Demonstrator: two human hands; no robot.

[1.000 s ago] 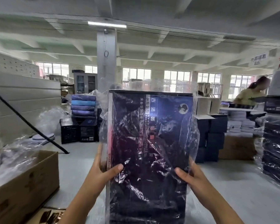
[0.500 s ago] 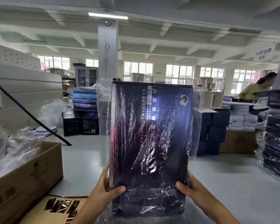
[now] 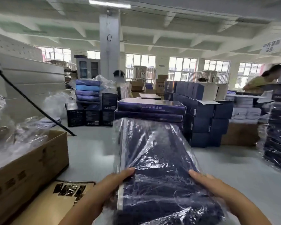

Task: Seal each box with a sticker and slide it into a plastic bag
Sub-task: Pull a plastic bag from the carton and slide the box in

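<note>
Tipping forward is what has just changed. Half a second ago the box stood upright in front of the camera with its printed face showing. Now it lies nearly flat, its long side pointing away and its far end aimed at the stack ahead.

The box sits wholly inside the bag, whose plastic is creased and shiny over its top. The left hand grips the near left edge with the thumb on top and the fingers underneath, out of sight. The right hand grips the near right edge the same way. Both clamp the box through the plastic.

Only the hands carry the box, which hangs in the air above the floor. I cannot tell whether its far end touches the stack.

The slide into the bag looks finished for this box, and laying it flat suggests it is about to be set down. It may go on the stack ahead or on the bagged pile at the right. The sealing sticker cannot be seen under the glare.

The sticker sheet lies at lower left beside the carton. The stack holds boxes that look unbagged, so much of the task probably remains.
</note>
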